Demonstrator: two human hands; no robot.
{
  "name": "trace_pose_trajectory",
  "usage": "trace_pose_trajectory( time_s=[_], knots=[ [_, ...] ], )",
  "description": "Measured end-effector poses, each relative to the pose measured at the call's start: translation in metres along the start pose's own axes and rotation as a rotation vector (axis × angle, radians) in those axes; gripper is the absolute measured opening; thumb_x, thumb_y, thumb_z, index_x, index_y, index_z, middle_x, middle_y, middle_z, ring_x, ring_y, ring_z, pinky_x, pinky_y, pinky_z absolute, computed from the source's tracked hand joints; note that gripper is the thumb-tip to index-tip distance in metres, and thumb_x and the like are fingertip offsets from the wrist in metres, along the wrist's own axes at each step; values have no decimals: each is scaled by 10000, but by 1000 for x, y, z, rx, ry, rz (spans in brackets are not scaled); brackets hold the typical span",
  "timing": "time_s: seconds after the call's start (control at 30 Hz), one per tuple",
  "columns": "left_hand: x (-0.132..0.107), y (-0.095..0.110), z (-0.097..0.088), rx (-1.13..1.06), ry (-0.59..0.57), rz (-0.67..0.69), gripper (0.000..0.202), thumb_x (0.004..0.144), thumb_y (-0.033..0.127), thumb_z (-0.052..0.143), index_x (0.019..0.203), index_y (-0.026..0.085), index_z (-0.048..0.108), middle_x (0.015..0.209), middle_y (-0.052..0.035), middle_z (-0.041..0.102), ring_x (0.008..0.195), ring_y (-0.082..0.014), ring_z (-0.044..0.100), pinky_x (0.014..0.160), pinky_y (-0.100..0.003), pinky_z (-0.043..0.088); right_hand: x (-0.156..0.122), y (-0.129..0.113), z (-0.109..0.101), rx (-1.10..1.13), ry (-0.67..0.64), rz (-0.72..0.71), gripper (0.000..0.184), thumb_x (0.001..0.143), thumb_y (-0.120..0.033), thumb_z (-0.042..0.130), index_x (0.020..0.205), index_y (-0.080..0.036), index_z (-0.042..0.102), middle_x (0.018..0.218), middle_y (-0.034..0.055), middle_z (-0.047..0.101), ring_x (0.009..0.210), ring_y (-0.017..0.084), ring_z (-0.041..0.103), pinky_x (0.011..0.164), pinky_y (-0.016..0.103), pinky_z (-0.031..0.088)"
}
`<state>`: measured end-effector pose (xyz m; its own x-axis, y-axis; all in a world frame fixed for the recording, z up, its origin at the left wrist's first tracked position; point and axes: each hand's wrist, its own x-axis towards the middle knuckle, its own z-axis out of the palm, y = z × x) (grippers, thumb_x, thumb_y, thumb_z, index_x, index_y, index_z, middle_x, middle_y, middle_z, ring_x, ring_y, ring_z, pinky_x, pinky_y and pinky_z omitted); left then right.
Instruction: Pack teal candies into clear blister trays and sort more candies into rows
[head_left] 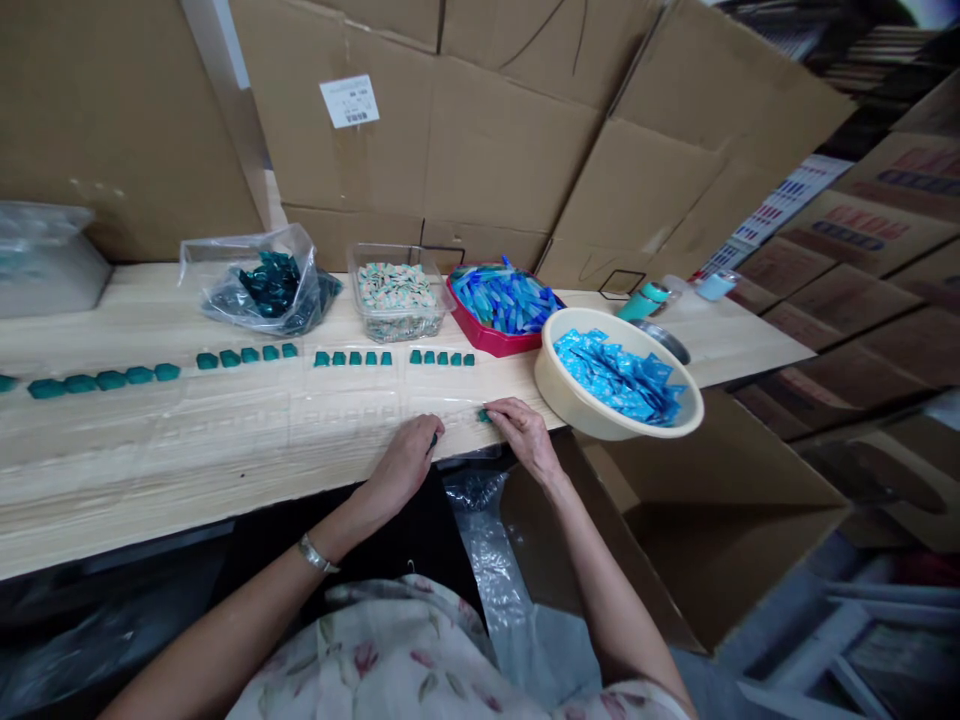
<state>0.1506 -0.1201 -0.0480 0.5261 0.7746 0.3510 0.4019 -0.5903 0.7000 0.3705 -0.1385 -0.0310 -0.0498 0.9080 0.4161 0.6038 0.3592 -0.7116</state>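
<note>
Teal packet (484, 415): on the wooden board (150, 470) near its front edge, between our two hands and right at the right-hand fingertips. It's small and squarish, so we can't really call a long axis on it from here.

Right hand (525, 435): palm down, fingers together and reaching left, with the tips on the packet. We can't tell if that's a pinch or just a touch.

Left hand (405, 465): fingers curled down toward the board, with a teal sliver (433, 440) showing at the fingertips. Whether it's held, we can't tell.

Nearer hand: the right one, and the packet lies to its left.

Rows: teal packets (360, 358) lined up in groups along the board, running left to right, roughly parallel to the front edge.

Rest: behind them we've got a clear bag of dark teal packets (270, 285), a clear tub of patterned packets (396, 290), a red tray of blue packets (504, 310), and a cream basin of light blue sachets (619, 375) just right of the right hand.
</note>
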Motion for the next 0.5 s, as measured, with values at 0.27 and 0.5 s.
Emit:
trace_pose_trajectory(
  time_s=[0.27,0.5],
  knots=[
    [0,-2,7,26,7,-23,151,781,83,404,856,179,494,831,-55,563,788,-184,517,750,-338,418,2,-3,0,-180,-100,-89,190,855,-250,519,942,-217,685,889,76,629,860,197,581,791,343,473],
    [11,8,-9,-280,60,-225,87,799,229,483,804,174,550,765,-24,589,722,-147,537,703,-283,413,1,-23,0,-201,1,-78,268,824,-251,562,1086,-230,613,1030,83,596,914,208,555,824,378,464]
  ],
)
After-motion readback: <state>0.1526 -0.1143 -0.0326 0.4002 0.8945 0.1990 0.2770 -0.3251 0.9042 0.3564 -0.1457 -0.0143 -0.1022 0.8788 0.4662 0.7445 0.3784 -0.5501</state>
